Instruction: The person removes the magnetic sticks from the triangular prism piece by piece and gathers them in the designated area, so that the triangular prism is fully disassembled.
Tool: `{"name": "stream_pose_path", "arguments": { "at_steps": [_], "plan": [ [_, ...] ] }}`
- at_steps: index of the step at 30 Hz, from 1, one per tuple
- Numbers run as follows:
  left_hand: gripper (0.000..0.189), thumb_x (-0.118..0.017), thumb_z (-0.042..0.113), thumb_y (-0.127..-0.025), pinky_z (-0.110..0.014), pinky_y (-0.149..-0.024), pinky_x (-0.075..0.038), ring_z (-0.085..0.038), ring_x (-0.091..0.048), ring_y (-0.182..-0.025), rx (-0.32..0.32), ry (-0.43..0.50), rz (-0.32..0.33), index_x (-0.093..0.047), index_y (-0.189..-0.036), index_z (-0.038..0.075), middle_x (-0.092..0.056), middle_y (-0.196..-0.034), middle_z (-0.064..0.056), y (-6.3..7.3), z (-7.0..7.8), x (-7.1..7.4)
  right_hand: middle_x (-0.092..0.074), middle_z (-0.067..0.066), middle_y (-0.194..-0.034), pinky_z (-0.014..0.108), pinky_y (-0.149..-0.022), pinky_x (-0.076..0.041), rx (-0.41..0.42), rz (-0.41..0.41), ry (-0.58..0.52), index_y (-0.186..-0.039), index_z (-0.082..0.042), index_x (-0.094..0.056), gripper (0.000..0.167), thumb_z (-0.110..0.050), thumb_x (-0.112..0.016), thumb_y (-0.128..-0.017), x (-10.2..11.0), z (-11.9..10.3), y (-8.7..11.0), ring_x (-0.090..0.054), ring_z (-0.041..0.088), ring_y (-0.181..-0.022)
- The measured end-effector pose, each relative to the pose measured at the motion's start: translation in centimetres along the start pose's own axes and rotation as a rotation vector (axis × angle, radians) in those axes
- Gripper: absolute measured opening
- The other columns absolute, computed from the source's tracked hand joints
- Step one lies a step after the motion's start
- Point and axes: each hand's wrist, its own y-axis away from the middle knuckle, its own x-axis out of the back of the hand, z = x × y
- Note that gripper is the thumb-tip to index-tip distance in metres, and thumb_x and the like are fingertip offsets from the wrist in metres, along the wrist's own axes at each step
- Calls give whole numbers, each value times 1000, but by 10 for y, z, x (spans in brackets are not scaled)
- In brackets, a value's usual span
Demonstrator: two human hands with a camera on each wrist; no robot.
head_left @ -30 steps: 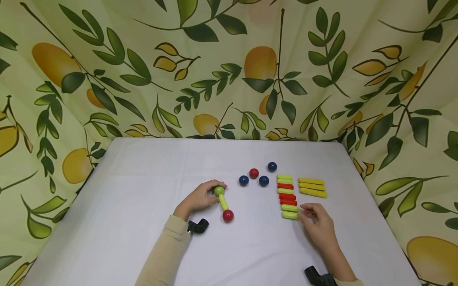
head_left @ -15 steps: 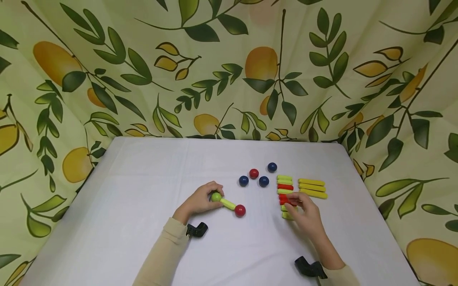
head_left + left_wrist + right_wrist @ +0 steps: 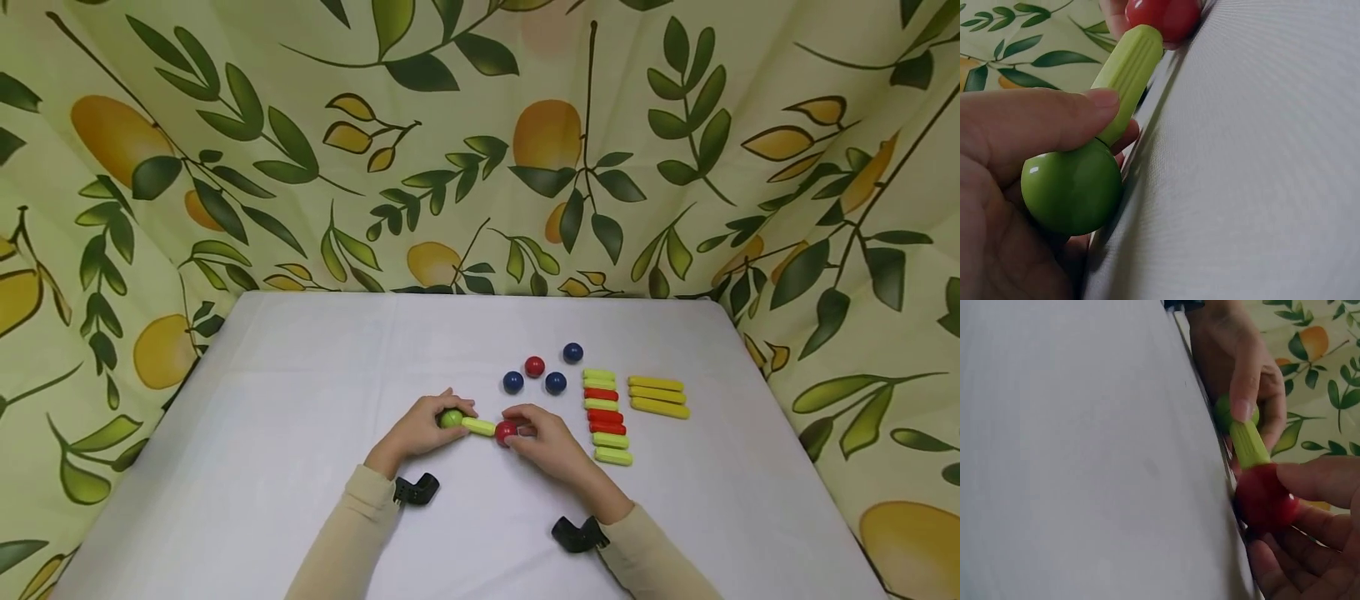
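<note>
A light green grooved rod (image 3: 1130, 69) joins a green ball (image 3: 1072, 187) to a red ball (image 3: 1265, 497), low over the white tablecloth. My left hand (image 3: 422, 429) grips the green ball end, its thumb lying along the rod where it meets the ball. At the other end my right hand (image 3: 551, 442) holds the red ball between thumb and fingers. In the head view the joined piece lies almost level from left to right, with the rod (image 3: 479, 427) showing between both hands.
Several loose balls, blue (image 3: 556, 382) and red (image 3: 534, 367), lie behind the hands. To the right is a column of short light green and red rods (image 3: 605, 416), with yellow rods (image 3: 657, 396) beside it. A patterned curtain (image 3: 465, 192) hangs behind the table (image 3: 300, 350).
My right hand has moved left from the column of short rods to the red ball and taken hold of it. My left hand has turned the joined piece from slanting to nearly level.
</note>
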Motion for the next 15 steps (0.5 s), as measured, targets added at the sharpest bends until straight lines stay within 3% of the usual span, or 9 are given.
{"name": "stream_pose_path", "arguments": {
  "at_steps": [9, 15],
  "plan": [
    [19, -73, 16, -82, -45, -116, -22, -33, -47, -129, 44, 16, 11, -72, -100, 13, -67, -118, -10, 0, 0, -2, -65, 5, -113, 22, -79, -53, 44, 14, -52, -115, -13, -63, 31, -20, -70, -85, -7, 9, -2, -64, 15, -91],
    [19, -73, 18, -83, -46, -115, -23, -34, -47, -129, 40, 17, 24, -73, -101, 12, -67, -117, -10, -1, 1, -2, -65, 5, -110, 19, -78, -52, 80, 20, -58, -113, -11, -62, 30, -18, -70, -85, -8, 14, -4, -63, 14, -89]
  ]
}}
